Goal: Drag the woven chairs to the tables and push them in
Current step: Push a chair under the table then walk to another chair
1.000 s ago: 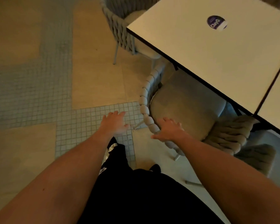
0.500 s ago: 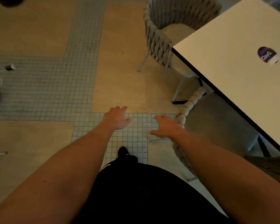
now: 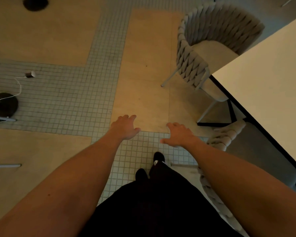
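Looking down, you have the floor (image 3: 143, 69) filling most of the view, beige slabs cut by bands of small grey mosaic tile. Your white table (image 3: 270, 79) takes the right edge, its dark rim running diagonally. One woven chair (image 3: 193, 53) stands at the table's far corner, seat partly under the top, its braided back turned toward the open floor. A second woven chair (image 3: 224, 135) sits pushed in beneath the table's near edge, just right of your right forearm, with only its braided rim and grey seat showing. Your left hand (image 3: 125, 128) and right hand (image 3: 178, 135) hang side by side over the tile, palms down, fingers relaxed and spread, holding nothing and touching neither chair. Below them your dark shoes (image 3: 158, 157) stand on the mosaic. At far left lies a round black base (image 3: 4, 104) with a white cable (image 3: 19, 84) trailing across it.
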